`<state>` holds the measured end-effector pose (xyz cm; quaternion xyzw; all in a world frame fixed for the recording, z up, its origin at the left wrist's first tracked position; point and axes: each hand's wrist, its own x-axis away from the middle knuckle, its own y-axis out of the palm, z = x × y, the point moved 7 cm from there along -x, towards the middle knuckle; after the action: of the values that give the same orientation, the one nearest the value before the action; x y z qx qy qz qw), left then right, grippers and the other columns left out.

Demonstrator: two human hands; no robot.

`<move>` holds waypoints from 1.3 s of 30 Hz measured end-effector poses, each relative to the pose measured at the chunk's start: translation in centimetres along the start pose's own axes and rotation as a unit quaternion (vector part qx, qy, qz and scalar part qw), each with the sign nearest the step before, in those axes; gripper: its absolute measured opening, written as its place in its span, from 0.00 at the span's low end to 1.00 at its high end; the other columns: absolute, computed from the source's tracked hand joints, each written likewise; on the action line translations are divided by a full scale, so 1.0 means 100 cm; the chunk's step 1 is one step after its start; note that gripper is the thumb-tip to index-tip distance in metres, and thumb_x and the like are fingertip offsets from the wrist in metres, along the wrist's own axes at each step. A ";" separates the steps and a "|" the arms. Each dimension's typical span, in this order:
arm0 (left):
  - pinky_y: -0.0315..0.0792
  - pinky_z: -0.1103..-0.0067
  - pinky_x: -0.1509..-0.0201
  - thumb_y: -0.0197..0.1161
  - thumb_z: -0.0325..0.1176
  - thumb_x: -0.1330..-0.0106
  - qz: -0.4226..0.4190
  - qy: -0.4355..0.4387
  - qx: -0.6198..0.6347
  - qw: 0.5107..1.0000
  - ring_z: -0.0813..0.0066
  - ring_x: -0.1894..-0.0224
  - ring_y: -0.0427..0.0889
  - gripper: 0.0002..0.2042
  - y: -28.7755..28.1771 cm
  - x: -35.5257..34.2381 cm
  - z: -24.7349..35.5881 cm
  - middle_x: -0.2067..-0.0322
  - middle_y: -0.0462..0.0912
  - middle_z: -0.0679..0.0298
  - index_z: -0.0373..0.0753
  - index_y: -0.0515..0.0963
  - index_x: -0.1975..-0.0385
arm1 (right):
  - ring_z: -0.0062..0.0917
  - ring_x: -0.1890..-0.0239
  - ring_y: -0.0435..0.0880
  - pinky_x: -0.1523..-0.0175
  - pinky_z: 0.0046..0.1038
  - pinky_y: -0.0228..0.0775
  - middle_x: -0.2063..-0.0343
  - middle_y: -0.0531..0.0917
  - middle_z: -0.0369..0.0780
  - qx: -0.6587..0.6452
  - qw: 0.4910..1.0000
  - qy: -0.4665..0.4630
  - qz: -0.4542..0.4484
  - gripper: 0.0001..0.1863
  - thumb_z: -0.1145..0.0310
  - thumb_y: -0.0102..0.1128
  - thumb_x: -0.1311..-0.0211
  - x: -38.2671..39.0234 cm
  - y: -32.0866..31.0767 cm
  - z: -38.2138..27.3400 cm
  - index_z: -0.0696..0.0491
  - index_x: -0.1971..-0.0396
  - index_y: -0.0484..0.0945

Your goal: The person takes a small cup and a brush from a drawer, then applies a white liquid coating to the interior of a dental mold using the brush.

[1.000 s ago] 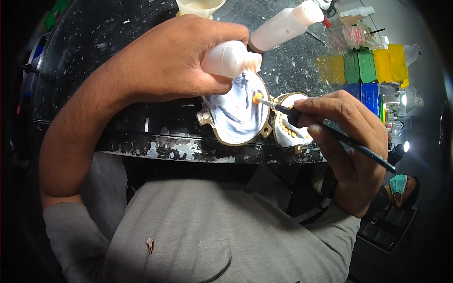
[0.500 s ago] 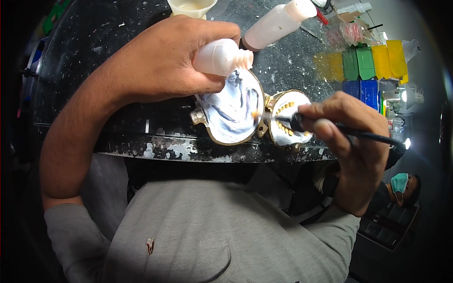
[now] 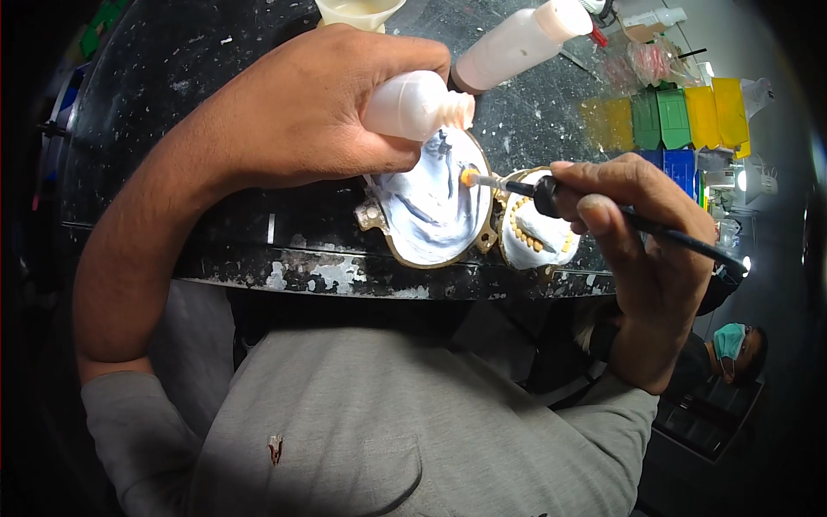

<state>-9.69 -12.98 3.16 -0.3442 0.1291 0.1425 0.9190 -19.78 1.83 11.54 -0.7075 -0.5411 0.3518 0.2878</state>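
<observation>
Orange-tipped brush (image 3: 544, 196) flicks back up the right of the mould (image 3: 431, 231), brushing seemingly ongoing; right hand (image 3: 655, 258) grips it, left hand (image 3: 332, 112) clutches a bottle (image 3: 407, 105).

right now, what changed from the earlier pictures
The right hand moved the brush: its orange tip swung toward the near table edge over the plaster mould, then back near its starting spot. Nothing was grasped or released. The left hand still holds the plastic bottle; the mould stayed put.
</observation>
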 end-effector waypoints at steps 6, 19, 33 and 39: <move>0.74 0.75 0.61 0.72 0.26 0.52 -0.008 0.006 0.015 1.000 0.67 0.68 0.82 0.16 0.001 -0.002 0.003 0.72 0.80 0.60 0.38 0.75 0.63 | 0.23 0.73 0.83 0.67 0.22 0.75 0.78 0.83 0.43 -0.030 0.999 -0.029 0.017 0.19 0.61 0.63 0.35 -0.004 -0.009 0.001 0.66 0.67 0.80; 0.73 0.75 0.63 0.71 0.26 0.50 -0.001 -0.006 0.017 1.000 0.67 0.70 0.82 0.15 -0.002 -0.001 0.003 0.73 0.79 0.59 0.38 0.74 0.64 | 0.25 0.78 0.85 0.74 0.22 0.73 0.81 0.82 0.41 0.139 0.976 -0.123 -0.114 0.11 0.70 0.64 0.39 -0.025 0.015 -0.039 0.62 0.77 0.80; 0.73 0.71 0.63 0.70 0.30 0.49 0.012 -0.004 -0.030 0.999 0.59 0.70 0.81 0.17 -0.002 0.003 0.001 0.73 0.78 0.55 0.37 0.74 0.61 | 0.25 0.79 0.84 0.72 0.23 0.74 0.80 0.83 0.41 0.123 0.968 -0.124 -0.180 0.11 0.70 0.64 0.39 -0.038 0.015 -0.040 0.62 0.78 0.79; 0.74 0.72 0.63 0.70 0.30 0.48 0.028 0.028 -0.029 0.999 0.61 0.70 0.81 0.16 -0.004 0.004 0.003 0.73 0.78 0.55 0.37 0.74 0.61 | 0.26 0.81 0.83 0.75 0.24 0.73 0.81 0.83 0.41 0.126 0.964 -0.164 -0.165 0.11 0.69 0.66 0.42 -0.034 0.019 -0.046 0.60 0.79 0.79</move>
<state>-9.15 -12.98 3.42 -0.3710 0.1602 0.1623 0.9002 -15.51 -2.07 13.38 -0.4989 -0.6413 0.4761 0.3363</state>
